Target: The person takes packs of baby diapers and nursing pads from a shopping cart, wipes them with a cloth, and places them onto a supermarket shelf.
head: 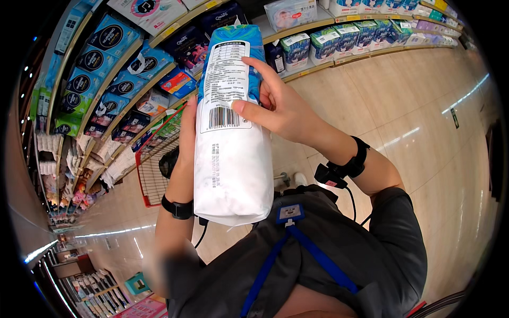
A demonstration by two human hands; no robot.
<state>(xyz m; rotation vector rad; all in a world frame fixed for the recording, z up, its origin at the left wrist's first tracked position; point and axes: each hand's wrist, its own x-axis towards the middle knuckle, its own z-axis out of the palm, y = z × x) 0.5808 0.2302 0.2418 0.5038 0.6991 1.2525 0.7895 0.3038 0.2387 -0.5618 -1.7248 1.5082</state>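
Note:
A tall white and blue plastic package [234,167], probably a pack of diapers, is held up in front of my chest. Its side bears printed text, a small table and a barcode. My left hand [187,131] supports it along its left edge, with most of the fingers hidden behind it. On the right side, my right hand [274,99] grips the package, thumb and index finger resting on the printed panel and the other fingers curled at the edge. Both forearms wear black straps with cables.
Store shelves [306,71] with diaper packs curve across the top. Boxes of nursing pads [109,35] fill the shelves at left. A red-rimmed wire shopping cart [153,175] stands left of my left forearm. Tiled floor [429,131] extends to the right.

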